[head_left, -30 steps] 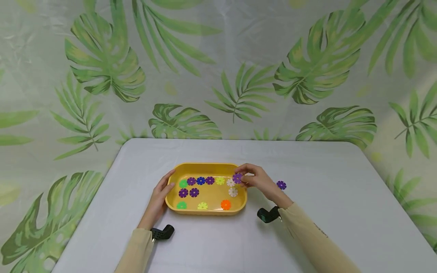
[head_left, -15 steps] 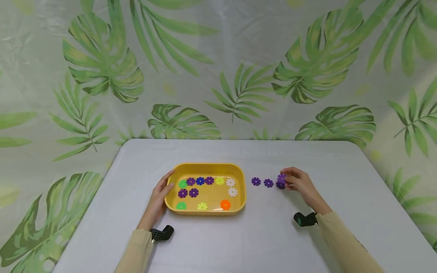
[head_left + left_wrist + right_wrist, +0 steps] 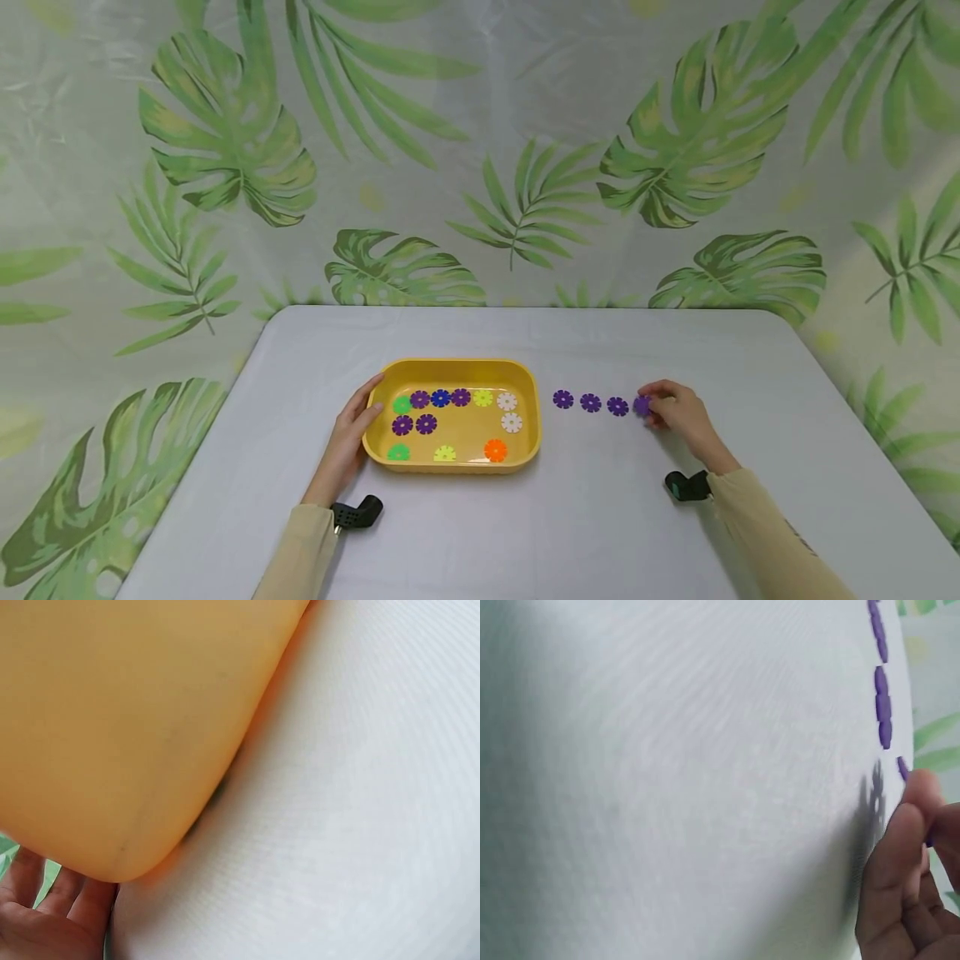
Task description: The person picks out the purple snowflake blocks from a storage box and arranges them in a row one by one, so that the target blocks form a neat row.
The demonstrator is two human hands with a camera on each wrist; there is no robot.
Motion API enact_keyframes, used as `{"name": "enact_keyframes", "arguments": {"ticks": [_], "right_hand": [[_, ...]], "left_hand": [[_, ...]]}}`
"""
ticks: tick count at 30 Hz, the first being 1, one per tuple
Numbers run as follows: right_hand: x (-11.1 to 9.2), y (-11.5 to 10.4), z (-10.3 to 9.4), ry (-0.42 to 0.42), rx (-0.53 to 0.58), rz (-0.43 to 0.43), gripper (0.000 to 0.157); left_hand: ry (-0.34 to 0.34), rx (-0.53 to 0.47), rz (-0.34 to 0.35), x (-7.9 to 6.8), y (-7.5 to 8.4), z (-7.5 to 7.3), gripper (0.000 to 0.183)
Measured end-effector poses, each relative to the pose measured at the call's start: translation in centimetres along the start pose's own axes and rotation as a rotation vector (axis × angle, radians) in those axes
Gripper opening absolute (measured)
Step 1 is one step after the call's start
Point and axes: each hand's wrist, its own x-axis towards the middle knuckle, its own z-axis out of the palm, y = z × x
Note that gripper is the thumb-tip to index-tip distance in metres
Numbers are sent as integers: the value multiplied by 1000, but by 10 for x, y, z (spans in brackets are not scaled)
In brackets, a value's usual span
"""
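In the head view my right hand pinches a purple snowflake disc between thumb and fingers, at the right end of a row. The right wrist view shows that disc tilted just above the white surface, its shadow below. Three more purple discs lie to its left. My left hand holds the left end of a yellow tray, thumb over the rim. In the left wrist view its fingers lie against the tray's outer wall.
Inside the tray lie several snowflake discs: purple, blue, green, yellow, an orange disc and white discs. A white cloth covers the table. Behind it hangs a leaf-patterned curtain. Each wrist carries a black camera.
My right hand has moved right, from the tray's right end to the row's end. Two more purple discs now lie left of the first one on the table. The left hand stays put.
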Motion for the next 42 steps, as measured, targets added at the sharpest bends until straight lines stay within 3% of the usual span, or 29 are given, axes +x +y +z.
{"name": "enact_keyframes", "arguments": {"ticks": [4,7,11,16,24,29,36,42], "right_hand": [[0,1,2,26,-185,-35,26],[1,-2,5,58,-247,-68,24],[3,-16,11,35,-96,-61,24],[2,-49,27,-104,199,-75,31],[-3,-112,82,-281,392,-109,30],[-7,-141,125,-411,408,-129,32],[-11,-159,180,-571,394,-138,32],[-11,-166,218,-602,339,-86,35]], "left_hand": [[-8,-10,-1,0,-1,-1,48],[-13,-16,0,0,-2,-1,48],[-9,-12,2,0,-1,-1,48],[2,-9,-1,0,0,0,48],[-6,-11,15,1,-1,0,47],[-11,-21,23,1,-2,0,47],[-9,-22,21,2,-2,1,46],[-3,-15,9,1,-1,0,46]]}}
